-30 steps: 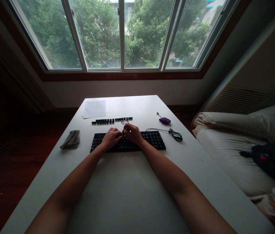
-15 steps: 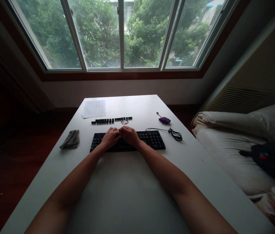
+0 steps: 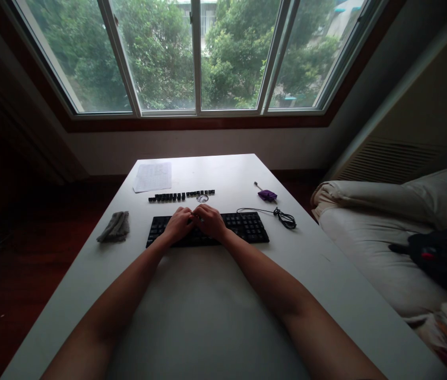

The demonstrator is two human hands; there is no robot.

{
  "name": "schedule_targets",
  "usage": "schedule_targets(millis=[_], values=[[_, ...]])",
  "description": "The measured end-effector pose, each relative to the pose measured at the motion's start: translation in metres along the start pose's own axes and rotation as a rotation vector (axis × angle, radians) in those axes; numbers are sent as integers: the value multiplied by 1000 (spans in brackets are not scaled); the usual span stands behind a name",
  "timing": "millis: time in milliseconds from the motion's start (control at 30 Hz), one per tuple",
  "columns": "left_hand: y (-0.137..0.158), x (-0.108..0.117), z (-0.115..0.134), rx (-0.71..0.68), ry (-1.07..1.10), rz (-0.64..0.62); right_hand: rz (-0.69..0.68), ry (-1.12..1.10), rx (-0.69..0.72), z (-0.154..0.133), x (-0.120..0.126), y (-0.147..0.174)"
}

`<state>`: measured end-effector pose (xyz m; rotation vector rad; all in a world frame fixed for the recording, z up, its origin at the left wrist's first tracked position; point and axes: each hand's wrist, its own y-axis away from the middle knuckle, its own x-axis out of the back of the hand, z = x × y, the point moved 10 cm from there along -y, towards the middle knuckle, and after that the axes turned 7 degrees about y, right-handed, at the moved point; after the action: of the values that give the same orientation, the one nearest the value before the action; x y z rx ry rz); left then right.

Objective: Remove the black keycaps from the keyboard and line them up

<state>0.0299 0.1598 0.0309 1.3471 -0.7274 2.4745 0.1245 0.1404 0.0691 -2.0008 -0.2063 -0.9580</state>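
A black keyboard lies across the white table, its cable coiled at the right. My left hand rests over its middle with the fingers curled inward. Beside it, my right hand is closed too, and the fingertips of both meet above the upper rows of keys. Whatever the fingers hold is too small and hidden to make out. Just beyond them stands a row of loose black keycaps. A small round, ring-like thing lies close to these keycaps.
A crumpled grey cloth is left of the keyboard. Printed paper lies at the far left of the table. Toward the right is a purple bundle beside a thin stick. A pale sofa stands on the right.
My right fingers have shifted very slightly over the keyboard. Everything else stays where it was.
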Motion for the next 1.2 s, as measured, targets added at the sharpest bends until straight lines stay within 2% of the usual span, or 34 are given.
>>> schedule_targets(millis=[233, 467, 767, 1033, 1200], values=[[1, 3, 3, -20, 23, 7, 85, -55, -75, 10, 5, 1], [2, 5, 6, -25, 36, 12, 154, -296, -239, 29, 6, 3], [3, 7, 6, -17, 42, 19, 140, -536, -288, 35, 9, 1], [3, 6, 7, -18, 39, 23, 162, -371, -297, 33, 11, 2], [3, 5, 7, -28, 46, 22, 186, -379, -369, 41, 11, 4]])
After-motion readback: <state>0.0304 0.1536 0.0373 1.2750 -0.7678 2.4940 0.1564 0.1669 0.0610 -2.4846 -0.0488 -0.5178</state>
